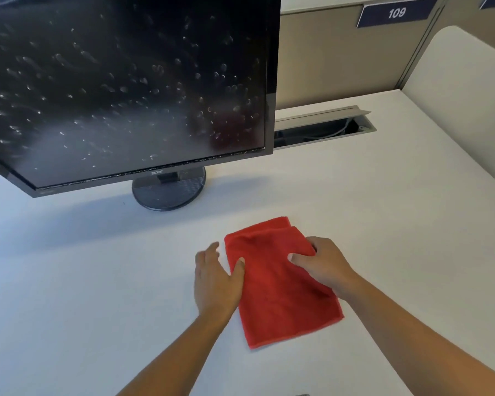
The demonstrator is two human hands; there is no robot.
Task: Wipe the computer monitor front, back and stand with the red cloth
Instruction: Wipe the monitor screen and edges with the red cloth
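The red cloth (280, 284) lies folded and nearly flat on the white desk (383, 210), low in the view at about 6 o'clock, between the two hands. The right hand (326, 264) sits on the cloth's edge at 2 o'clock. Its fingers (313, 243) curl down over that edge and its thumb (296, 257) presses on top, so they pinch a bunched fold of the fabric. The left hand (216, 281) is at the cloth's 9 o'clock side. Its thumb (239, 267) rests on the red edge, while its fingers (212, 251) lie loose and nearly straight on the bare desk just beside the cloth, grasping nothing.

The monitor (120, 81) fills the view from 9 to 12 o'clock, well apart from the cloth. It tilts, and its dark screen is speckled with pale spots and smears. Its round black stand (169, 195) rests on the desk at the cloth's 11 o'clock. Behind, at 1 o'clock, an open cable slot (326, 128) is set into the desk. Above it, on the beige partition (340, 61), hangs a blue plate (396, 12) reading 109.
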